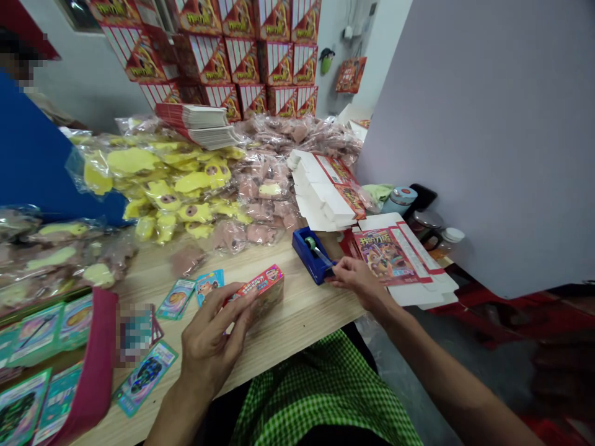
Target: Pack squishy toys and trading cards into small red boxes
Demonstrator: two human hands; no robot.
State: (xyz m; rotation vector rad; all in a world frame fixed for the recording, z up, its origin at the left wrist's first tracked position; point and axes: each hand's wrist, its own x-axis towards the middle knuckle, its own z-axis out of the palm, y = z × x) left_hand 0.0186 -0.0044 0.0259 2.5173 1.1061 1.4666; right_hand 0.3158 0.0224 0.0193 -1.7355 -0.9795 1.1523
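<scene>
- Red printed carton [258, 292] sits clasped in the left hand [209, 339], fingers wrapped around it, over the pale wooden table [307, 316]; a loose hold could let it slip.
- Right hand [357, 279], wrist bent, forearm reaching forward, brings pinched fingertips to the blue tape dispenser [309, 254]; any tape between them is too small to tell, and a hard tug could drag the dispenser.

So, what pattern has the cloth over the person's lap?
The green woven cloth shows small green-and-white checks, best in the head view.
</scene>
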